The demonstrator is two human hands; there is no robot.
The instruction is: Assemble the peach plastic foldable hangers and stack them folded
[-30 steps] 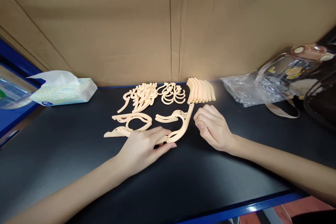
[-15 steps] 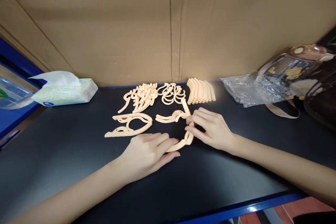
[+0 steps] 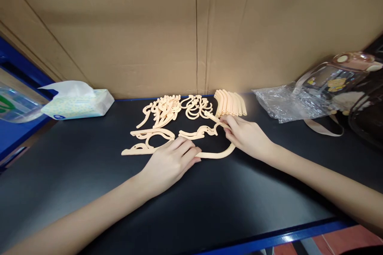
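A peach plastic curved arm piece (image 3: 216,154) lies on the black table (image 3: 209,207) between my hands. My left hand (image 3: 170,161) presses down on its left end with the fingers flat. My right hand (image 3: 245,135) pinches its right end, where a second straight segment (image 3: 214,118) folds up from it. Just behind lies a loose hook-shaped piece (image 3: 199,132), and to the left an assembled flat hanger (image 3: 148,140). Further back are a pile of curved arms (image 3: 161,109), a pile of hooks (image 3: 197,106) and a row of straight pieces (image 3: 230,103).
A tissue pack (image 3: 78,102) sits at the back left, by a clear plastic container (image 3: 14,105). At the right are a crumpled clear plastic bag (image 3: 287,103) and a clear bag with a strap (image 3: 338,83). A cardboard wall (image 3: 194,28) stands behind; the table's blue edge (image 3: 284,237) runs in front.
My right hand took hold of the curved piece's free end and swung it out to the right and back. The piece now lies spread out flatter. My left hand stayed on the other end.
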